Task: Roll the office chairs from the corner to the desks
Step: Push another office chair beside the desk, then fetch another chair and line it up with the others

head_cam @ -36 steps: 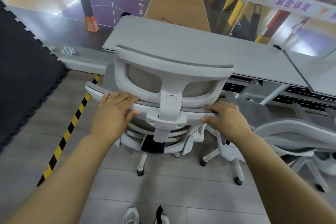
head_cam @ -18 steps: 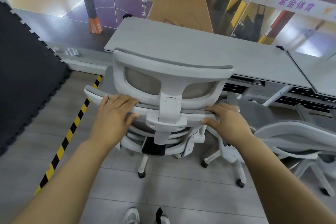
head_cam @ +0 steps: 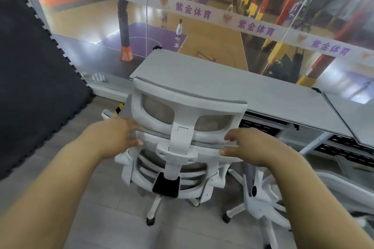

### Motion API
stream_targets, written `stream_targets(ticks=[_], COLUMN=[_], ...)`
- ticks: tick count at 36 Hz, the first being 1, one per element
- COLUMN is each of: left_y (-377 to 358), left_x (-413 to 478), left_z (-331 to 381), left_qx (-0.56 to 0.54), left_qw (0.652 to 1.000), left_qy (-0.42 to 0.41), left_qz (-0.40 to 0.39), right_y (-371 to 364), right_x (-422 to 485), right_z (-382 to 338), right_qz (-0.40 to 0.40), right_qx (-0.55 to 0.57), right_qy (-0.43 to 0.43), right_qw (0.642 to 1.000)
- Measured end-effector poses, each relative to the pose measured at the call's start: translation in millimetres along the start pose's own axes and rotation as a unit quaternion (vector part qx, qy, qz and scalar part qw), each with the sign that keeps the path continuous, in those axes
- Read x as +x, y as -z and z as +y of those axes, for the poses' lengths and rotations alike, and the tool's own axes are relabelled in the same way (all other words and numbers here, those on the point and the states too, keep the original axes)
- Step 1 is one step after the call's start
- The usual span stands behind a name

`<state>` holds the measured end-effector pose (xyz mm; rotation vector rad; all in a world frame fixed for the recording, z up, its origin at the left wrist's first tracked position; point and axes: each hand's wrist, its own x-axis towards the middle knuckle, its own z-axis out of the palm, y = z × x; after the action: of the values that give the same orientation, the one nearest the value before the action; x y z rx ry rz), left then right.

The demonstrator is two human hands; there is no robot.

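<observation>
A white office chair (head_cam: 183, 115) with grey mesh stands right in front of me, its back towards me and its headrest against the front edge of a grey desk (head_cam: 222, 85). My left hand (head_cam: 115, 136) grips the left end of the backrest's top rail. On the right end of the same rail my right hand (head_cam: 248, 146) holds on, thumb underneath. The chair's wheeled base shows below, between my arms.
A second white chair (head_cam: 261, 204) stands close on the right, its star base almost touching the first chair's. Another desk (head_cam: 354, 115) joins on at the right. Dark foam matting (head_cam: 30, 87) covers the left wall. A glass wall behind the desks overlooks a sports court.
The chair has rolled forward, closer to the desk, with both hands still on its backrest. My view has tilted up, showing more of the glass wall and the court.
</observation>
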<state>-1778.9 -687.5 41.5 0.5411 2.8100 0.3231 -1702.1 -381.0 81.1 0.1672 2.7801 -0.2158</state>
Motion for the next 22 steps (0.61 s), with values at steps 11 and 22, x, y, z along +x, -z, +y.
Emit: stream_targets(ticks=[11, 22], left_y=[36.9, 41.0], left_x=[-65.5, -123.2], left_z=[-9.0, -101.9], left_qx=[0.026, -0.022], left_qw=[0.991, 0.963], left_qy=[0.124, 0.267], left_qz=[0.034, 0.017], right_y=[57.9, 50.8], right_x=[-15.3, 24.5], right_z=[-80.7, -208.9], right_qz=[-0.004, -0.041], right_qx=[-0.009, -0.053], right_qy=[0.189, 0.314], right_qw=[0.982, 0.947])
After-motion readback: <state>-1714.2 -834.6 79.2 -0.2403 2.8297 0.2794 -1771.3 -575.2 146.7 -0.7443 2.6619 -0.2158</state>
